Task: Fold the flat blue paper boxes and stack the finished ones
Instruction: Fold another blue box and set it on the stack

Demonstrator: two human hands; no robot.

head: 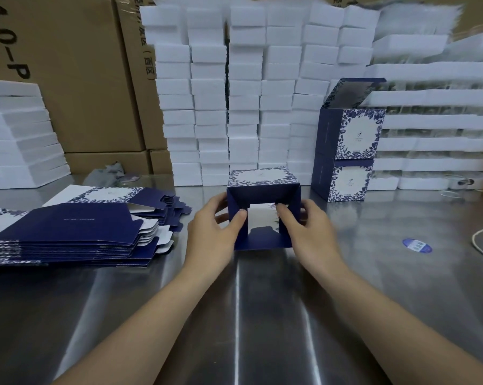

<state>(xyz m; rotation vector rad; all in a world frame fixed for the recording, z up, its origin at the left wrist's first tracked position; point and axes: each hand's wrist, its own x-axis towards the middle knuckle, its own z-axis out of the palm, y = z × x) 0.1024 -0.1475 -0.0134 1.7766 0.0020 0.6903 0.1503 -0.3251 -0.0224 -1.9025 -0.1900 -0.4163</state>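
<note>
A blue paper box [263,187] with a white floral panel lies on its side at the table's centre, its open end facing me with flaps partly folded in. My left hand [212,232] grips its left side, thumb pressing the left flap. My right hand [308,232] grips the right side, thumb on the right flap. A pile of flat blue box blanks [68,232] lies to the left. Two finished boxes [346,154] stand stacked at the right, the upper one with its lid flap up.
The steel table [240,315] carries a blue round sticker [417,245] and a white cord [482,245] on the right. Walls of white boxes [248,93] rise behind, more white boxes [17,134] at far left, with brown cartons [68,65] beyond.
</note>
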